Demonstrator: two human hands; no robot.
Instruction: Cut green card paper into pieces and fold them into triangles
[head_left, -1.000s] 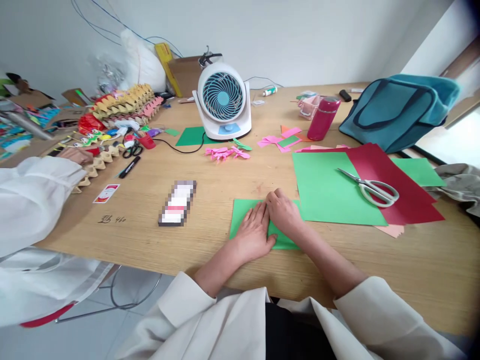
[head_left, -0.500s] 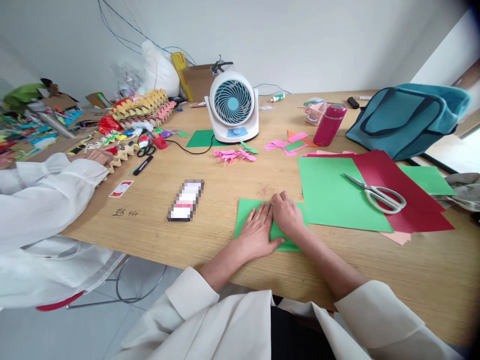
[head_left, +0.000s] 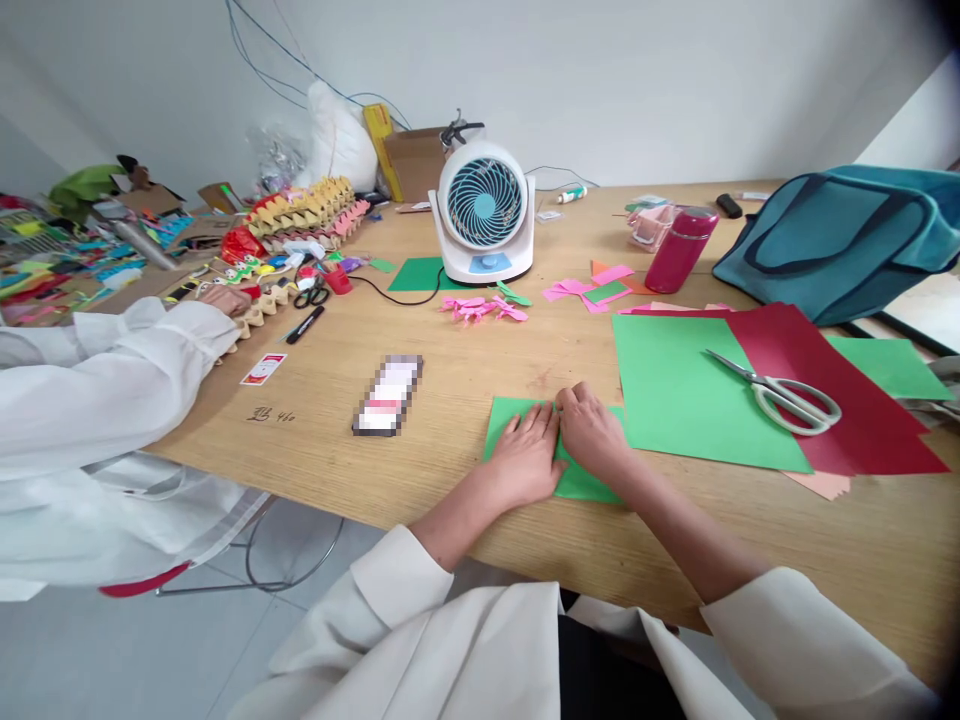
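A small sheet of green paper [head_left: 589,482] lies on the table in front of me, partly covered by both hands. My left hand [head_left: 527,458] rests flat on it, fingers stretched out and thumb to the side. Right beside it, touching the left fingertips, my right hand [head_left: 594,432] is closed, with curled fingers pressed onto the paper near its upper edge. Its fingertips are partly hidden. To the right lies a larger light green sheet [head_left: 682,390] over dark red paper [head_left: 862,420]. Scissors with white handles [head_left: 795,402] rest across these sheets.
A phone [head_left: 388,395] and a card [head_left: 264,369] lie to the left. Farther back are a fan [head_left: 487,200], pink paper pieces [head_left: 480,308], a magenta bottle [head_left: 681,250] and a blue bag [head_left: 825,240]. A co-worker's white sleeve [head_left: 150,350] reaches in from the left.
The whole view has swung a little left, so things appear farther right. Both hands stay on the green paper, with the right hand's fingers still curled beside the left.
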